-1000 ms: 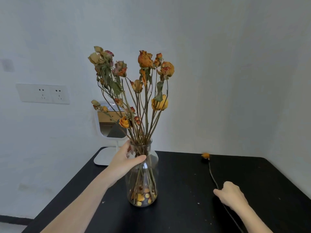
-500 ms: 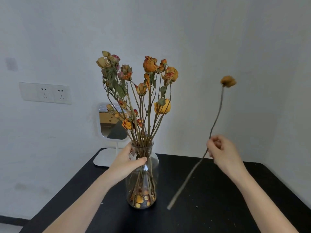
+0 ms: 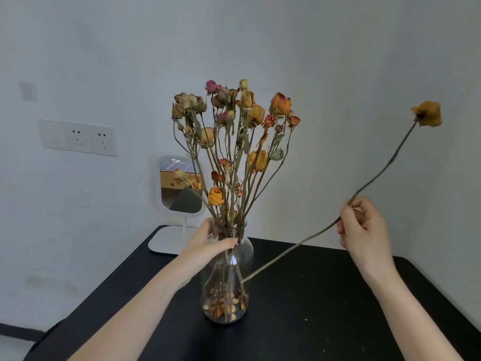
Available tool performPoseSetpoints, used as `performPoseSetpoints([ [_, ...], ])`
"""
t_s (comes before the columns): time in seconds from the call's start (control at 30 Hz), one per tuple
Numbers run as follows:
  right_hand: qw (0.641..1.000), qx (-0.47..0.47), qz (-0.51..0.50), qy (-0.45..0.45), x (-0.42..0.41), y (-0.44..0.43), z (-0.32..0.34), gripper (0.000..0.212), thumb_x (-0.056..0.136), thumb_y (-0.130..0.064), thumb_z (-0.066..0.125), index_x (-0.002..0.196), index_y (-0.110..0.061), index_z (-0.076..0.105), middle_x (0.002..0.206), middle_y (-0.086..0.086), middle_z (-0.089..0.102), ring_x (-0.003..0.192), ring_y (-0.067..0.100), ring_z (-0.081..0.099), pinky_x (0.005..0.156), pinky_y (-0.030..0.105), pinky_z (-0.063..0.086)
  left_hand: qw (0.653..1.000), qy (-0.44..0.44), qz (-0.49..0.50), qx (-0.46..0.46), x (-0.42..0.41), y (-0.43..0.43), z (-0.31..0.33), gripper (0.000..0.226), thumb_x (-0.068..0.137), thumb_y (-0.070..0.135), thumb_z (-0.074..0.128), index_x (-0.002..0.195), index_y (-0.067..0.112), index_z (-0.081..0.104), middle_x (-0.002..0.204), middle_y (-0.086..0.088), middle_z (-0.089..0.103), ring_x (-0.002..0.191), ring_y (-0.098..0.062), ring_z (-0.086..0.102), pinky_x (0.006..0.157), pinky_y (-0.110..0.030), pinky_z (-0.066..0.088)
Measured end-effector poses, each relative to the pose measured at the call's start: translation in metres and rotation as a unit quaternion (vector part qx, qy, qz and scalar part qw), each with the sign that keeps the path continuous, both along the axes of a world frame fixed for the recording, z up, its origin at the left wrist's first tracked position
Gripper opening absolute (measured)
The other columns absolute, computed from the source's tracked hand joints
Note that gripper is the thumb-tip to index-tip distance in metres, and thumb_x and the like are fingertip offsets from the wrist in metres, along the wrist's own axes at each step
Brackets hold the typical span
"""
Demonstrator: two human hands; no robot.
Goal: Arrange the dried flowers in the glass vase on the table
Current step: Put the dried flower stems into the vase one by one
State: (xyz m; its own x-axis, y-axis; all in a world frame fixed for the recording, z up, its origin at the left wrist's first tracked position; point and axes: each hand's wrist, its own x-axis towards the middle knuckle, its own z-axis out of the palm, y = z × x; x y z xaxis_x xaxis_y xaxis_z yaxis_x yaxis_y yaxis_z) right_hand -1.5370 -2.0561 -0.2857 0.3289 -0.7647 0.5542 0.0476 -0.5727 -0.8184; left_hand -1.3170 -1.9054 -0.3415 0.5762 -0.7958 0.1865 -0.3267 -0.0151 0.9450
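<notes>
left hand (image 3: 208,242) gripping vase (image 3: 227,295), single stem (image 3: 377,175) aloft

The left forearm (image 3: 130,316), the right forearm (image 3: 406,316) and the worktop (image 3: 312,295) are cut off by the lower edge; the mirror (image 3: 177,196) is partly hidden by dried flowers (image 3: 256,114).

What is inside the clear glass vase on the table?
Thin dried flower stems and loose orange petals at the bottom. The left hand grips the clear glass vase at its neck, hiding some stems there.
</notes>
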Motion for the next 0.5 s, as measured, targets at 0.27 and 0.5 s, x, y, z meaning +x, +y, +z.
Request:
performPoseSetpoints([
  [0.27,1.0,0.007,-0.009,0.005,-0.001,-0.003,-0.005,0.016,0.093,-0.017,0.044,0.078,-0.019,0.049,0.063,0.004,0.049,0.058,0.015,0.045,0.055,0.028,0.038,0.999,-0.014,0.025,-0.023,-0.005,-0.001,0.001,0.056,0.063,0.043,0.081,0.108,0.041,0.048,0.108,0.023,0.058,0.1,0.008,0.05,0.074,-0.012,0.035],
  [0.5,1.0,0.016,-0.013,-0.008,0.003,0.002,-0.004,0.018,0.093,-0.017,0.043,0.077,-0.02,0.048,0.063,0.003,0.047,0.057,0.013,0.043,0.054,0.027,0.037,0.999,-0.033,0.005,0.01,-0.014,-0.008,0.004,0.069,0.066,0.045,0.078,0.117,0.032,0.033,0.11,0.02,0.049,0.101,0.001,0.049,0.081,-0.017,0.039],
])
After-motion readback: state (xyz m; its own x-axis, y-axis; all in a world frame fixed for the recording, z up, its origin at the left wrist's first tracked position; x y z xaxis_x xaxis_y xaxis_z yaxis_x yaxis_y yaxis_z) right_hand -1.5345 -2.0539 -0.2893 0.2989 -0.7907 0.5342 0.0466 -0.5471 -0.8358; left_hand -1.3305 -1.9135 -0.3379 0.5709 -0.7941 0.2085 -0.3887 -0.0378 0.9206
